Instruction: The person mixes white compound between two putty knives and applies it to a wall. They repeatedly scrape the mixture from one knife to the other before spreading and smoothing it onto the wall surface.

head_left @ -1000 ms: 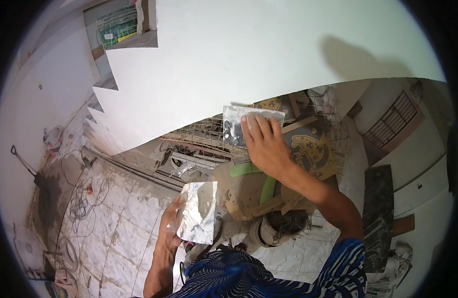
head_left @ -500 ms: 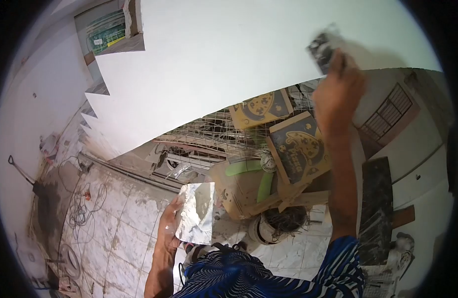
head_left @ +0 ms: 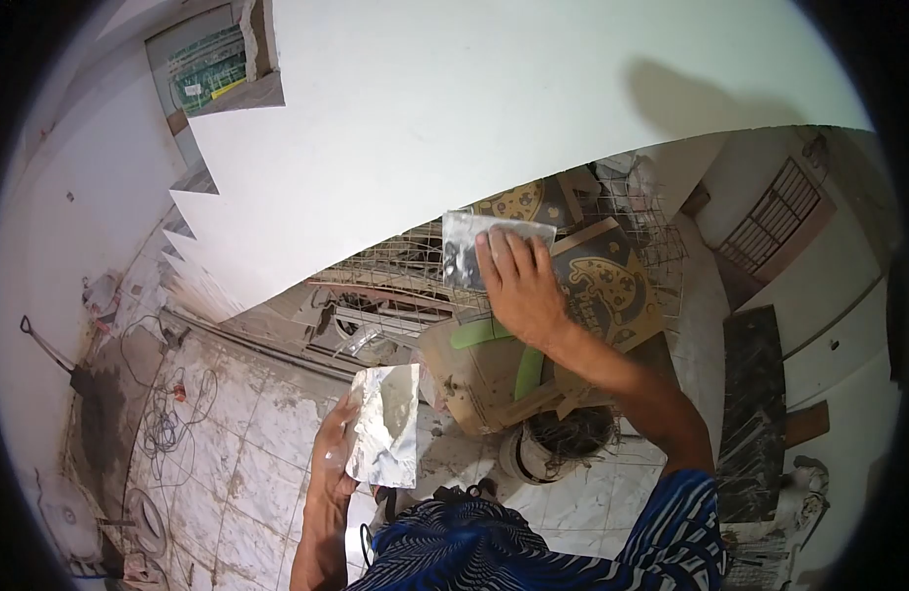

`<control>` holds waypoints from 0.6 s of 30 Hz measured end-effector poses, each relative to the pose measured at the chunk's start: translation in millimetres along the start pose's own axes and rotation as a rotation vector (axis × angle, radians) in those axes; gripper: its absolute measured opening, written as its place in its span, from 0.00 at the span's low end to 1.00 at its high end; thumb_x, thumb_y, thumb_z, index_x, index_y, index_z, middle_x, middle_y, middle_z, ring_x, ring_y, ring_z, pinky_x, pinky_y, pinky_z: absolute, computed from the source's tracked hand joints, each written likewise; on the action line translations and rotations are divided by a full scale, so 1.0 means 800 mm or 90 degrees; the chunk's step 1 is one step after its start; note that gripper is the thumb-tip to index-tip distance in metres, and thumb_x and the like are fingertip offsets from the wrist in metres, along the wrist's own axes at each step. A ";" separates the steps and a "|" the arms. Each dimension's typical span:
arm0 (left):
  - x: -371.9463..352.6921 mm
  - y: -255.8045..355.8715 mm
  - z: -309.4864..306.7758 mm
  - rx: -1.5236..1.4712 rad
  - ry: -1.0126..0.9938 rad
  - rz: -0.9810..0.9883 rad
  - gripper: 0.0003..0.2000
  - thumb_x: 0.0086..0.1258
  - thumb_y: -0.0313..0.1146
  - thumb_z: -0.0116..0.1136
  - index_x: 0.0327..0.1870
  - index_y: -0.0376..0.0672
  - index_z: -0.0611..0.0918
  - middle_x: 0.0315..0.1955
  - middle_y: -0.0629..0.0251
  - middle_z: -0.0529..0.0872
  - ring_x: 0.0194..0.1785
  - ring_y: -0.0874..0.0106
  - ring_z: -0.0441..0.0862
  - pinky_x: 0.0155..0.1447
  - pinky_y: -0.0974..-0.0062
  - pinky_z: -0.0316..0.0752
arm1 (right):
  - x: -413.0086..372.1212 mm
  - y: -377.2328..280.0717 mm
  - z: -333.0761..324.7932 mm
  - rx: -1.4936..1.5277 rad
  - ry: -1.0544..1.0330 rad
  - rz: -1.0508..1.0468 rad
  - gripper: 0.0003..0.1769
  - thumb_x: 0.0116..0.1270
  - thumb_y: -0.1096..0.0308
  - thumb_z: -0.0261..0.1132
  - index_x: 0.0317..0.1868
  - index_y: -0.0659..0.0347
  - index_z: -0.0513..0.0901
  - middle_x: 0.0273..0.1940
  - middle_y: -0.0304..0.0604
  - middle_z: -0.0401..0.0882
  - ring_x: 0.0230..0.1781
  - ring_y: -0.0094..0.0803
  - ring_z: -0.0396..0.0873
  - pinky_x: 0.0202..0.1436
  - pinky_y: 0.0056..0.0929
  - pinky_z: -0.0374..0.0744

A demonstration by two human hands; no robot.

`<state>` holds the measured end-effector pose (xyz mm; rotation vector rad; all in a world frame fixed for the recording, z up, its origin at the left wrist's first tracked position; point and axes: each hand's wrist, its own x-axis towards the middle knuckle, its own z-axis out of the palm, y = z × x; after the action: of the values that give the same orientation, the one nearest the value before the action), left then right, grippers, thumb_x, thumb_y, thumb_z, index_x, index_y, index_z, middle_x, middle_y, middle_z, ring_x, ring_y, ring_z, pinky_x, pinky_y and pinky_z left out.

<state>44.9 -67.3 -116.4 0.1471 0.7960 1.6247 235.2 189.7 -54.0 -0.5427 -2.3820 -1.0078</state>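
My left hand (head_left: 333, 448) grips a rectangular plate (head_left: 400, 433) from its left edge, low in front of my body. White putty (head_left: 373, 424) is smeared over its upper face. In my right hand (head_left: 523, 295) is a flat putty knife (head_left: 464, 258), with the fingers spread over its blade and whitish residue on the metal. The blade is apart from the white wall surface (head_left: 405, 118), just below its lower edge, above and to the right of the plate. The knife's handle is hidden by the hand.
Below the wall edge lie printed cardboard boxes (head_left: 612, 286), wire mesh (head_left: 415, 251) and a green fan blade (head_left: 528, 372). A bucket (head_left: 523, 458) stands on the tiled floor (head_left: 267, 424) before me. A dark board (head_left: 750, 414) leans at right; cable (head_left: 168, 424) lies left.
My right hand has come off the wall surface with the putty knife, moving down and left toward the plate. My left hand and the plate have barely moved.
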 end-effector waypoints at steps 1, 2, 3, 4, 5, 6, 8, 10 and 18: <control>0.000 0.000 -0.003 0.002 -0.007 0.001 0.28 0.72 0.33 0.46 0.73 0.34 0.66 0.60 0.51 0.81 0.55 0.63 0.87 0.55 0.66 0.87 | -0.002 -0.006 -0.006 0.029 0.005 0.001 0.27 0.69 0.69 0.58 0.66 0.74 0.72 0.63 0.59 0.71 0.62 0.50 0.70 0.65 0.55 0.70; 0.000 0.000 -0.005 0.002 -0.012 0.001 0.27 0.72 0.33 0.46 0.73 0.34 0.66 0.60 0.50 0.81 0.55 0.63 0.86 0.56 0.66 0.87 | -0.005 -0.010 -0.013 0.058 0.009 0.003 0.27 0.69 0.70 0.58 0.66 0.74 0.72 0.62 0.59 0.71 0.62 0.50 0.70 0.65 0.55 0.70; 0.000 0.000 -0.006 0.003 -0.018 0.000 0.27 0.72 0.33 0.45 0.73 0.34 0.66 0.59 0.50 0.81 0.55 0.62 0.86 0.56 0.65 0.87 | -0.005 -0.012 -0.024 0.086 0.013 0.005 0.27 0.68 0.70 0.58 0.66 0.74 0.72 0.62 0.59 0.71 0.61 0.51 0.70 0.65 0.55 0.70; 0.001 -0.001 -0.007 0.005 -0.025 0.000 0.27 0.72 0.33 0.45 0.72 0.34 0.66 0.59 0.50 0.81 0.56 0.62 0.86 0.57 0.65 0.86 | -0.004 -0.011 -0.036 0.122 0.027 0.022 0.27 0.67 0.73 0.59 0.66 0.73 0.72 0.62 0.58 0.71 0.61 0.51 0.70 0.65 0.54 0.70; 0.003 -0.002 -0.007 0.002 -0.006 -0.005 0.27 0.72 0.33 0.45 0.72 0.34 0.66 0.60 0.50 0.81 0.56 0.62 0.86 0.57 0.65 0.86 | -0.003 -0.009 -0.050 0.157 0.040 0.040 0.27 0.66 0.75 0.59 0.66 0.73 0.72 0.61 0.58 0.71 0.62 0.51 0.70 0.65 0.53 0.70; 0.004 -0.004 -0.009 -0.001 0.011 -0.009 0.27 0.72 0.33 0.45 0.72 0.34 0.67 0.60 0.51 0.81 0.56 0.62 0.86 0.58 0.65 0.85 | -0.004 -0.008 -0.064 0.191 0.055 0.059 0.28 0.64 0.77 0.60 0.66 0.73 0.72 0.61 0.57 0.71 0.62 0.52 0.70 0.65 0.52 0.70; 0.003 -0.004 -0.008 0.005 0.041 -0.008 0.25 0.73 0.33 0.45 0.70 0.33 0.69 0.58 0.51 0.83 0.56 0.62 0.86 0.59 0.65 0.84 | -0.009 -0.011 -0.098 0.354 0.042 0.159 0.28 0.63 0.80 0.60 0.66 0.73 0.72 0.60 0.56 0.72 0.61 0.52 0.71 0.65 0.48 0.71; 0.002 -0.006 -0.001 0.023 0.063 0.009 0.22 0.73 0.32 0.46 0.65 0.31 0.74 0.55 0.52 0.85 0.54 0.63 0.86 0.60 0.67 0.83 | -0.026 -0.017 -0.114 0.522 0.035 0.270 0.28 0.63 0.83 0.59 0.66 0.72 0.72 0.59 0.54 0.73 0.61 0.49 0.72 0.64 0.43 0.72; 0.000 -0.011 0.008 -0.007 0.085 -0.063 0.20 0.73 0.37 0.49 0.60 0.35 0.78 0.48 0.56 0.88 0.47 0.62 0.88 0.55 0.66 0.85 | -0.195 -0.103 -0.091 0.929 -0.071 0.834 0.23 0.60 0.74 0.71 0.57 0.67 0.80 0.52 0.49 0.83 0.53 0.44 0.82 0.58 0.40 0.78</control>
<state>55.5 -64.6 -116.2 -0.0093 0.8830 1.5565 337.2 56.5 -145.1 -1.1515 -1.5372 1.2025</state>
